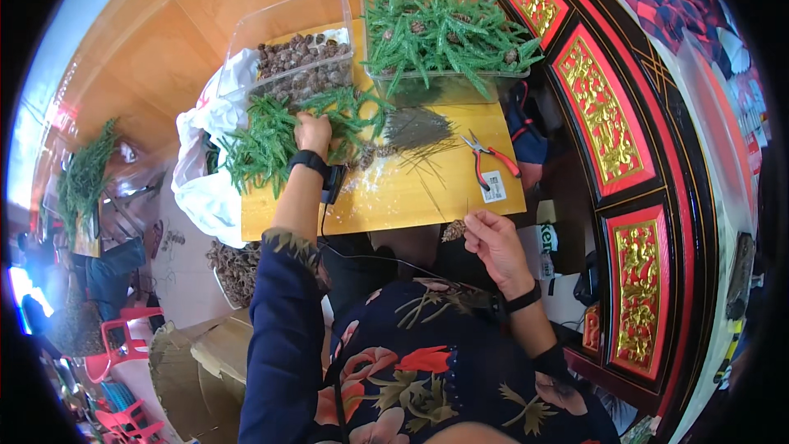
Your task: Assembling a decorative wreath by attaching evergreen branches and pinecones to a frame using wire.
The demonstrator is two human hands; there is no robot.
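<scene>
Green artificial pine sprigs (267, 136) lie heaped at the counter's (394, 193) left edge, spilling onto a white plastic bag (205, 189). Left hand (313, 131) rests on the heap, its grip closed around some sprigs. Right hand (493, 242) hovers off the near edge, pinching a small pine cone (454, 230). Bare counter lies between the hands, beside a wire bundle (415, 127) and red-handled pliers (491, 156).
</scene>
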